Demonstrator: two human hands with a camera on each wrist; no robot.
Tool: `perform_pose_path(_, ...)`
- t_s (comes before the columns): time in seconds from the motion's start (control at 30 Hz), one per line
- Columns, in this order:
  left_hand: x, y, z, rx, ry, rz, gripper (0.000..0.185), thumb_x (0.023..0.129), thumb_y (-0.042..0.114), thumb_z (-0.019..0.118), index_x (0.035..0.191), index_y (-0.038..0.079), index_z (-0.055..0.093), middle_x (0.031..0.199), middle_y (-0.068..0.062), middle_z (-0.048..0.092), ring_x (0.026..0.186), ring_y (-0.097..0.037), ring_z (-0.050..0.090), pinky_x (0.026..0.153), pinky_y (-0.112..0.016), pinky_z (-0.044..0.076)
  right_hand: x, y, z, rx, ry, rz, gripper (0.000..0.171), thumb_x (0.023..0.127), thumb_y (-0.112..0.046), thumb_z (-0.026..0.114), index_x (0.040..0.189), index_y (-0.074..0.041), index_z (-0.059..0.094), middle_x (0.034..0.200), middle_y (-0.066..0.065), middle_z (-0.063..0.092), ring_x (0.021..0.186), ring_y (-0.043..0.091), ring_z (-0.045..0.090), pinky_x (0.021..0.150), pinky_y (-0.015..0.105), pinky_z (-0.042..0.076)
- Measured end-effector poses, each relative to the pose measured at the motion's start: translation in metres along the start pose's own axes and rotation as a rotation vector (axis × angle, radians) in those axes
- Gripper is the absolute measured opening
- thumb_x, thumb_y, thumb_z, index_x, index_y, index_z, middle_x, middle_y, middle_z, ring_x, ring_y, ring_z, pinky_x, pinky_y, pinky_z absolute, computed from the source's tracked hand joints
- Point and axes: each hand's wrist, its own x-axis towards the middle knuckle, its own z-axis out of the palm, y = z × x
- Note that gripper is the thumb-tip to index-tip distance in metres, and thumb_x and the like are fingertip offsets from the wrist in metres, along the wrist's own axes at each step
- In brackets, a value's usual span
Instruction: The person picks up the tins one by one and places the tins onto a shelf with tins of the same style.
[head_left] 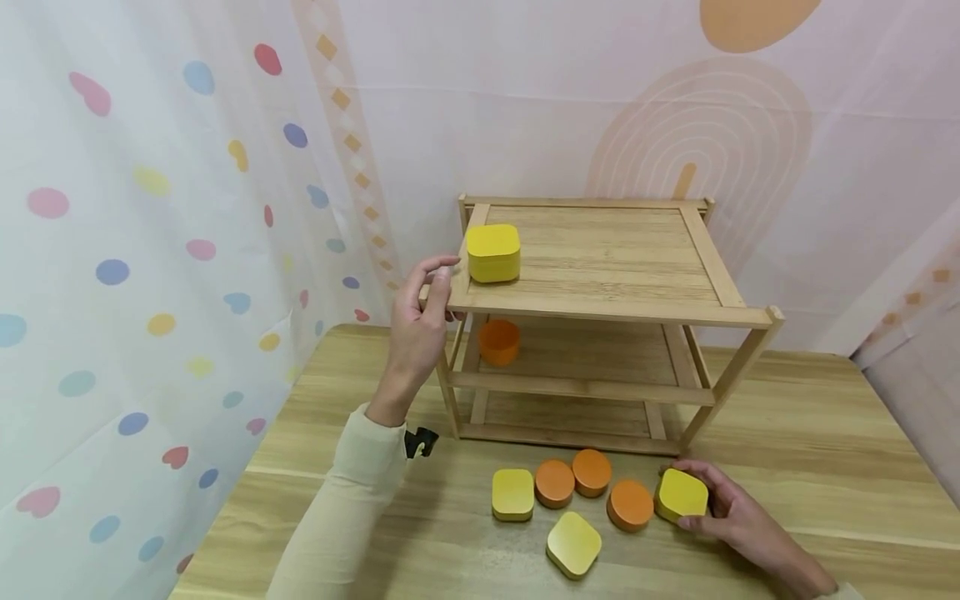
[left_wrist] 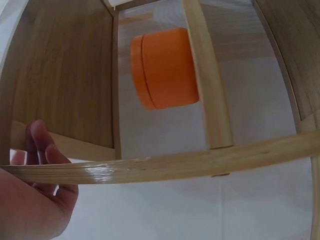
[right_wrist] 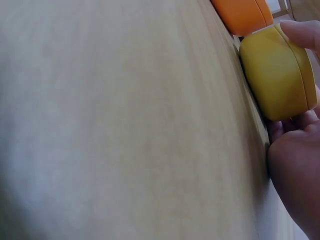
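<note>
At the front left corner of a wooden shelf rack (head_left: 607, 312), my left hand (head_left: 422, 312) holds the frame. Its index finger reaches over the top beside a yellow lidded box (head_left: 493, 254), and other fingers curl behind the rail (left_wrist: 165, 170) in the left wrist view. Down on the table, my right hand (head_left: 738, 512) grips another rounded-square yellow box (head_left: 681, 496) between thumb and fingers. That box (right_wrist: 277, 72) shows a lid seam in the right wrist view. An orange round box (head_left: 499, 342) sits on the middle shelf, at the left.
Between the hands, on the table (head_left: 450, 542), are three orange round boxes (head_left: 630, 506) and two more yellow boxes (head_left: 513, 495) (head_left: 573, 544). The rack's bottom shelf (head_left: 562, 414) stands just behind them. Patterned curtains (head_left: 187, 275) hang at the left and back.
</note>
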Motion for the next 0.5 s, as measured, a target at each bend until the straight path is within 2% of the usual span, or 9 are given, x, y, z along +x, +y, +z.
perform_pose_path(0.13, -0.0004, -0.0021, 0.0028, -0.053, 0.003, 0.021, 0.032, 0.106, 0.028, 0.042, 0.124, 0.009, 0.061, 0.094, -0.009, 0.054, 0.055, -0.020, 0.057, 0.051, -0.026, 0.046, 0.0001, 0.0007, 0.0006, 0.003, -0.002, -0.015, 0.058, 0.089, 0.012, 0.060, 0.139, 0.014, 0.030, 0.132, -0.006, 0.053, 0.105, 0.005, 0.058, 0.086, 0.020, 0.052)
perform_pose_path(0.2, -0.0008, -0.0038, 0.0044, -0.088, 0.005, 0.031, 0.032, 0.106, 0.026, 0.041, 0.123, 0.006, 0.060, 0.092, -0.010, 0.056, 0.053, -0.020, 0.056, 0.049, -0.027, 0.044, 0.0002, 0.0014, 0.0008, 0.007, -0.001, -0.023, 0.058, 0.089, 0.014, 0.059, 0.139, 0.015, 0.030, 0.132, -0.005, 0.053, 0.106, 0.005, 0.058, 0.087, 0.020, 0.051)
perform_pose_path(0.3, -0.0011, -0.0063, 0.0069, -0.131, 0.019, 0.043, 0.031, 0.106, 0.025, 0.041, 0.119, 0.003, 0.059, 0.075, -0.011, 0.055, 0.048, -0.020, 0.050, 0.046, -0.028, 0.043, 0.0003, 0.0020, 0.0007, 0.003, 0.005, -0.027, 0.058, 0.089, 0.015, 0.058, 0.139, 0.016, 0.030, 0.133, -0.005, 0.054, 0.108, 0.005, 0.058, 0.089, 0.019, 0.050)
perform_pose_path(0.4, -0.0011, -0.0081, 0.0089, -0.142, 0.046, 0.060, 0.029, 0.105, 0.022, 0.042, 0.112, 0.000, 0.059, 0.056, -0.008, 0.048, 0.044, -0.019, 0.043, 0.043, -0.027, 0.039, 0.0005, 0.0017, 0.0006, -0.031, 0.021, -0.029, 0.058, 0.089, 0.014, 0.059, 0.140, 0.017, 0.031, 0.133, -0.007, 0.054, 0.109, 0.005, 0.058, 0.090, 0.019, 0.050)
perform_pose_path(0.5, -0.0007, -0.0098, 0.0102, -0.126, 0.075, 0.082, 0.027, 0.104, 0.019, 0.042, 0.108, -0.001, 0.060, 0.050, -0.001, 0.043, 0.041, -0.015, 0.037, 0.040, -0.025, 0.033, 0.0006, 0.0010, 0.0010, -0.075, 0.041, -0.031, 0.059, 0.089, 0.012, 0.061, 0.140, 0.016, 0.033, 0.136, -0.009, 0.053, 0.110, 0.004, 0.057, 0.090, 0.019, 0.049)
